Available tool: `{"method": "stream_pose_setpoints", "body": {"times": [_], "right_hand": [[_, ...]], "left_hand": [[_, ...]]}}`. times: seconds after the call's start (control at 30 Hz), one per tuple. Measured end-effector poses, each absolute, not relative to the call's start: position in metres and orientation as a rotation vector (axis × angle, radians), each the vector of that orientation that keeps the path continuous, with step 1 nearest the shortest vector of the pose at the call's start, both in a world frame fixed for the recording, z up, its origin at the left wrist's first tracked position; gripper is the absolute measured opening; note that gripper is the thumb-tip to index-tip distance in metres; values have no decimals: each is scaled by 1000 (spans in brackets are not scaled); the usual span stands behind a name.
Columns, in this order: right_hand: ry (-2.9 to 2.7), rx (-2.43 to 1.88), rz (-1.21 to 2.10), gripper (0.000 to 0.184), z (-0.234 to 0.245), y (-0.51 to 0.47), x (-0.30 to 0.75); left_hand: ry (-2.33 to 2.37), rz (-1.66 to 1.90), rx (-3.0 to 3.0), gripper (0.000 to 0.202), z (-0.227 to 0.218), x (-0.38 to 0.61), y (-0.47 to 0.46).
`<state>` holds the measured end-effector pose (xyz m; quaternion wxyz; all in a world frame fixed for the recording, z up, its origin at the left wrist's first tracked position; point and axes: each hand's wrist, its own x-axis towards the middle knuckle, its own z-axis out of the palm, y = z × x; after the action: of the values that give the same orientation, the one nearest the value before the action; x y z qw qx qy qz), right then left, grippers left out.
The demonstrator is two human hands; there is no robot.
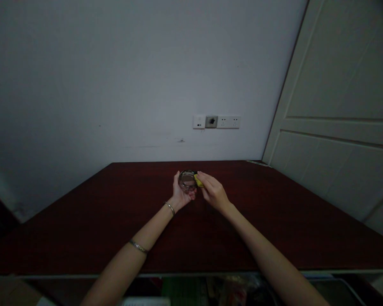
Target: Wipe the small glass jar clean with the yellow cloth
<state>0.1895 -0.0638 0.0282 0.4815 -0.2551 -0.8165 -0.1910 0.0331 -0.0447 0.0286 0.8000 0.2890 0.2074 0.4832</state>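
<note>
My left hand (182, 194) is closed around a small clear glass dish (187, 180), tilting it toward me above the dark red table (115, 221). A thin bracelet sits at that wrist and another further down the forearm. My right hand (213, 190) pinches a small yellow piece, perhaps a sponge or cloth (198, 181), against the dish's right rim. Both hands meet over the far middle of the table.
A white wall stands behind the table, with a row of sockets and a switch (216, 122). A pale panelled door (338, 119) rises at the right. Below the table's near edge, blurred items (230, 291) lie in shadow.
</note>
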Motion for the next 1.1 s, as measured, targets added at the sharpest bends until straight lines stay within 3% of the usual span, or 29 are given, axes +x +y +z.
{"method": "stream_pose_setpoints", "body": {"times": [1.1], "right_hand": [[-2106,-464,-590,39,33,-63,156]], "left_hand": [[334,1344,399,38,27,49,-50]]}}
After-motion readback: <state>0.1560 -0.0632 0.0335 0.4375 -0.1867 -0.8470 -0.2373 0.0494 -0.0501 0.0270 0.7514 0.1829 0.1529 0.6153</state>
